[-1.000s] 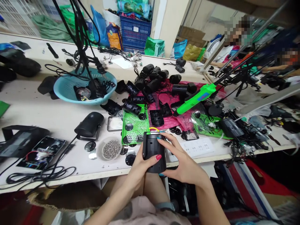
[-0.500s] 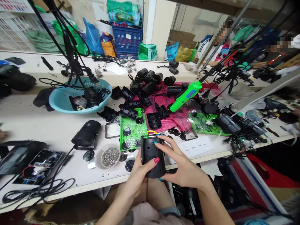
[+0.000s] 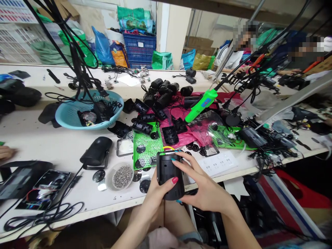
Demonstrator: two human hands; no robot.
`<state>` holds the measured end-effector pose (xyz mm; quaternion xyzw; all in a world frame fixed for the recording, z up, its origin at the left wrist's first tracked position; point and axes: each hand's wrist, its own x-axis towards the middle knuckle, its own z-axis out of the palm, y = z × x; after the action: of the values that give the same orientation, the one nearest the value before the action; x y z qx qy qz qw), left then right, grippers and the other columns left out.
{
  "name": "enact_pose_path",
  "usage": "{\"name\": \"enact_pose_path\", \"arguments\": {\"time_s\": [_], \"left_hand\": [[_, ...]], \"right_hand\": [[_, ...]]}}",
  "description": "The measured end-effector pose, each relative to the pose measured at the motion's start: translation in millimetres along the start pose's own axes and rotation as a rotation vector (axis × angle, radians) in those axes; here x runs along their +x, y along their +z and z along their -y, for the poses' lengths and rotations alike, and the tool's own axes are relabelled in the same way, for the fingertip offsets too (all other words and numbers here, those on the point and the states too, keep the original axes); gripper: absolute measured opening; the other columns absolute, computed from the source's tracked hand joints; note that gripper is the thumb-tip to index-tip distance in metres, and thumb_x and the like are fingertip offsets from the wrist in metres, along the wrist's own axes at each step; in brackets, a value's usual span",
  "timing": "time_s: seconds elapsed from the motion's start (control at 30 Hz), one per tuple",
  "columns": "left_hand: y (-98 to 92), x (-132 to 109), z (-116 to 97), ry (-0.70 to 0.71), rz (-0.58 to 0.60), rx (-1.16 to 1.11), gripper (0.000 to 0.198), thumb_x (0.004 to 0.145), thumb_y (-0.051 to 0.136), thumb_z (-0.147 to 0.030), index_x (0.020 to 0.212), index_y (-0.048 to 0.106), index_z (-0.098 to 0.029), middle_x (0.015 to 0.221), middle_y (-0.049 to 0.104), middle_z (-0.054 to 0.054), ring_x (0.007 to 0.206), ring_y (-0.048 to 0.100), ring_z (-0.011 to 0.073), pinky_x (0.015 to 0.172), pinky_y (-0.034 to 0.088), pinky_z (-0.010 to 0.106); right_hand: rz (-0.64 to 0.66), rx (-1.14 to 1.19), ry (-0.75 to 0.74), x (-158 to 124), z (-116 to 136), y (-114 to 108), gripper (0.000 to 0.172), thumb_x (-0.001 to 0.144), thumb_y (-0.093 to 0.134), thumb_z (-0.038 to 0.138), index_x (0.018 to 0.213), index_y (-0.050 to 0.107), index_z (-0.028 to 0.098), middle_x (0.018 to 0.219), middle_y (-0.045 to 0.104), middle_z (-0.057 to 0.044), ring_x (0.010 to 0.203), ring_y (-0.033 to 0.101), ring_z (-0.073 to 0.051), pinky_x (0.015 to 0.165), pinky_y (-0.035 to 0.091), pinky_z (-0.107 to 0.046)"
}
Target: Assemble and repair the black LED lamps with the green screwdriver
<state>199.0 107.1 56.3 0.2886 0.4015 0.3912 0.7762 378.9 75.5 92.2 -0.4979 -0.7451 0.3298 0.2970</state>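
A black plastic cylindrical housing (image 3: 169,173) is held upright between both hands, just over the bench's front edge. My left hand (image 3: 159,188) grips its left side, thumb pressed on the front. My right hand (image 3: 198,185) wraps the right side, with fingertips at the top rim and others underneath. A yellow wire (image 3: 168,148) curves behind the housing's top. Left of the hands stands a bowl of small metal screws (image 3: 122,176). Behind them lies a green perforated tray (image 3: 138,149) with round dark discs and a black shell on it. A bright green electric screwdriver (image 3: 201,105) hangs beyond.
A light blue basket (image 3: 61,117) holds parts and cables. One assembled black lamp-like unit (image 3: 96,152) rests at left. More black housings (image 3: 162,91) are heaped on pink plastic (image 3: 184,133). A white power strip (image 3: 219,163) lies at right. Another person's hand (image 3: 6,152) shows at the left edge.
The view has tilted slightly, so most of the bench sits a little lower. Both hands keep the same hold on the black housing. The hanging screwdriver has swung slightly left.
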Motion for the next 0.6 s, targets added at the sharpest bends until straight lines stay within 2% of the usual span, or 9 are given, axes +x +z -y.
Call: {"name": "enact_pose_path", "arguments": {"time_s": [0.13,0.27,0.43,0.6], "left_hand": [[-1.2,-0.1,3.9,0.037,-0.027,-0.002,0.082,0.07,0.087,-0.039,0.144,0.053,-0.027,0.132,0.067,0.008,0.125,0.059,0.0298,0.099,0.051,0.035],[-3.3,0.5,2.5,0.046,0.01,-0.001,0.08,0.07,0.087,-0.039,0.142,0.054,-0.027,0.134,0.066,0.007,0.123,0.06,0.0276,0.099,0.051,0.032],[-2.5,-0.6,-3.5,0.009,0.045,-0.03,0.078,0.069,0.087,-0.039,0.14,0.057,-0.026,0.132,0.068,0.008,0.122,0.061,0.0292,0.097,0.053,0.034],[-2.1,-1.9,-3.0,0.001,0.021,-0.016,0.08,0.068,0.088,-0.038,0.141,0.056,-0.026,0.134,0.067,0.009,0.124,0.06,0.0315,0.097,0.053,0.036]], "right_hand": [[0.011,0.009,-0.013,-0.2,0.3,1.8,0.091,0.079,0.072,0.011,0.154,0.028,0.036,0.163,0.018,-0.005,0.153,0.021,-0.022,0.125,0.029,-0.042],[0.016,0.009,-0.032,-0.1,-0.5,2.2,0.088,0.082,0.071,0.013,0.154,0.028,0.037,0.163,0.018,-0.005,0.153,0.022,-0.024,0.124,0.03,-0.045],[0.011,-0.009,-0.041,-1.7,-0.6,0.0,0.091,0.08,0.07,0.009,0.155,0.028,0.038,0.163,0.018,-0.006,0.153,0.021,-0.025,0.124,0.03,-0.047],[0.044,0.003,-0.012,-4.5,1.6,1.1,0.091,0.079,0.071,0.011,0.155,0.027,0.036,0.164,0.017,-0.007,0.153,0.023,-0.026,0.125,0.027,-0.049]]}}
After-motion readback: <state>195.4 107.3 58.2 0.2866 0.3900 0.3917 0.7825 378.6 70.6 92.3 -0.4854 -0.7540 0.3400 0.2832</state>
